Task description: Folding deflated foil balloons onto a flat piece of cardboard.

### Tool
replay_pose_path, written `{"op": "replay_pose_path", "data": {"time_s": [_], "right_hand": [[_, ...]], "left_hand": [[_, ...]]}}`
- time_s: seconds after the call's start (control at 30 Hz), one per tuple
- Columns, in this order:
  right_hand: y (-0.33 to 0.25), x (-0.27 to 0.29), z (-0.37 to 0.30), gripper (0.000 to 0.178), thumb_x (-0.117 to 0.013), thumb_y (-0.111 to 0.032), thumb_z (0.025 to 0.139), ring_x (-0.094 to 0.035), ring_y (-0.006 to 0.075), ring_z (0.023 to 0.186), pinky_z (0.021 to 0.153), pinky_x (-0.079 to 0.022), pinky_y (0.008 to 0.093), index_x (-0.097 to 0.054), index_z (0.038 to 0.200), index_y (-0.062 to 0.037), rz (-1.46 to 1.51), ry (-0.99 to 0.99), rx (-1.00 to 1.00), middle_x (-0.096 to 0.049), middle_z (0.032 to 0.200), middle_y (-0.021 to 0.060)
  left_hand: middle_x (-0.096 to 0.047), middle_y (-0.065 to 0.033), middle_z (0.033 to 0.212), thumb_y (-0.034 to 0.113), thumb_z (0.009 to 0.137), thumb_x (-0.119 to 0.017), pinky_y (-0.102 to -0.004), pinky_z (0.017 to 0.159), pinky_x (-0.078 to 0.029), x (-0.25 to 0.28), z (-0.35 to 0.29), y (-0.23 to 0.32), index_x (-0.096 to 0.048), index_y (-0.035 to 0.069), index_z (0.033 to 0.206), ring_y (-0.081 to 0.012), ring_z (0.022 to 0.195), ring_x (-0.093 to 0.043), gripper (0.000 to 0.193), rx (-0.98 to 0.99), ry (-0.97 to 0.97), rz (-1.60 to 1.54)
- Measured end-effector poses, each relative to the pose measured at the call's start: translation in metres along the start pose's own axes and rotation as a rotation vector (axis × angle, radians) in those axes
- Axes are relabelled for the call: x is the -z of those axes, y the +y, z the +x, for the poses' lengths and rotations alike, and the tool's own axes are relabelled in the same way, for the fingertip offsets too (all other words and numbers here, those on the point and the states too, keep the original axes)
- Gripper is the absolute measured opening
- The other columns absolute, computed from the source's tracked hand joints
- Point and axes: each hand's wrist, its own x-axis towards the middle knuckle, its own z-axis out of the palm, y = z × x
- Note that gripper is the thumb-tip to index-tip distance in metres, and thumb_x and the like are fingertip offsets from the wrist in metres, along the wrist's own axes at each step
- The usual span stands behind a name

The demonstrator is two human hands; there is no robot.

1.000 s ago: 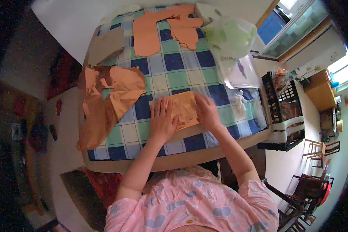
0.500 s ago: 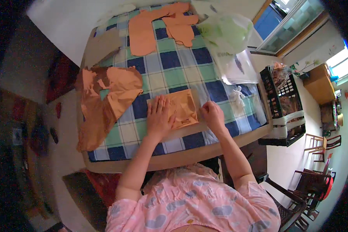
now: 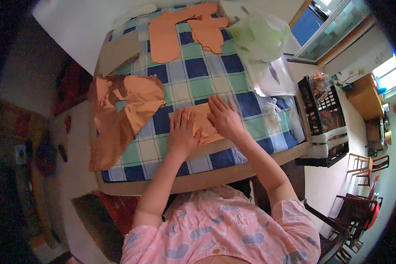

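Observation:
A flat, folded orange sheet (image 3: 202, 118), leather-like or fabric, lies near the front of the checked cloth. It seems to be inside a clear plastic sleeve, whose pale edge shows along the near side. My left hand (image 3: 183, 131) is laid flat over its left part, fingers stretched out. On its right part rests my right hand (image 3: 225, 118), also flat with the fingers extended, covering much of that side. Left of them is a large crumpled orange sheet (image 3: 138, 94) with cut-out holes.
More orange pieces (image 3: 165, 42) lie at the far side. At the back right are a pale green plastic bag (image 3: 264, 37) and stacked clear sleeves (image 3: 273, 81). A white knotted bundle (image 3: 273, 110) sits on the right. Beyond the table edge stands a black crate (image 3: 323, 127).
My right hand has moved left and away from me, from beside the sleeve's right edge onto the orange sheet, its curled fingers now straightened. The left hand stays in place.

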Motion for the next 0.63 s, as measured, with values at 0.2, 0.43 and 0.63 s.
{"op": "replay_pose_path", "data": {"time_s": [0.2, 0.43, 0.63], "right_hand": [[0.002, 0.004, -0.012, 0.055, -0.049, -0.029, 0.092, -0.029, 0.027, 0.137, 0.111, -0.02, 0.0465, -0.035, 0.139, -0.0041, 0.07, -0.018, 0.051, -0.034, 0.146, 0.0116], [0.007, 0.008, -0.012, 0.056, -0.042, -0.036, 0.095, -0.023, 0.0239, 0.139, 0.113, -0.015, 0.0457, -0.031, 0.143, -0.0082, -0.024, -0.115, 0.043, -0.029, 0.149, 0.0098], [0.008, 0.008, -0.013, 0.059, -0.042, -0.04, 0.094, -0.021, 0.0227, 0.14, 0.113, -0.011, 0.047, -0.031, 0.143, -0.0102, -0.037, -0.143, 0.029, -0.027, 0.15, 0.0076]], "left_hand": [[-0.026, -0.015, 0.149, 0.038, 0.089, -0.049, -0.0498, 0.112, -0.016, -0.001, -0.005, -0.002, -0.034, 0.005, 0.14, -0.0288, 0.139, -0.022, 0.062, 0.008, 0.003, -0.032], [-0.025, -0.0139, 0.15, 0.043, 0.09, -0.048, -0.0537, 0.112, -0.012, -0.001, -0.008, -0.003, -0.03, 0.004, 0.142, -0.0272, 0.14, -0.021, 0.068, 0.045, 0.02, 0.032], [-0.022, -0.0137, 0.151, 0.047, 0.091, -0.044, -0.0564, 0.111, -0.01, 0.014, -0.005, -0.002, -0.023, 0.006, 0.145, -0.0258, 0.14, -0.019, 0.071, 0.137, -0.124, 0.038]]}}
